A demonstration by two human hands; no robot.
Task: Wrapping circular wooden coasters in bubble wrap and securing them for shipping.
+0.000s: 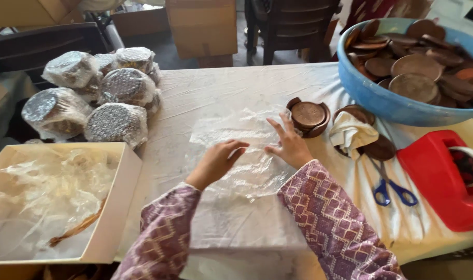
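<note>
Resting flat on the table (205, 93), both hands press on a clear plastic sheet (241, 155) spread directly in front of the person. The left hand (215, 162) lies palm down near the sheet's middle, fingers together and slightly curled, gripping nothing. The right hand (289, 145) lies palm down at the sheet's right edge, fingers spread apart, also gripping nothing.

The set of round wooden coasters in a holder (309, 117) sits just beyond and to the right of the right hand, near its fingertips but apart from them. The right hand is clearly the nearer one. The set is a squat disc with no marked long axis; its surface looks smooth, brown and hard.

The sheet is thin, crinkled and glossy, its long side running away from the person. A white cloth covers the table. To the right lie a crumpled pale rag (351, 134), blue-handled scissors (391, 185), a red tape dispenser (443, 176) and a blue tub (381, 98) of brown discs. Far left stand wrapped bundles (99, 96) and a cardboard box (112, 207).
</note>
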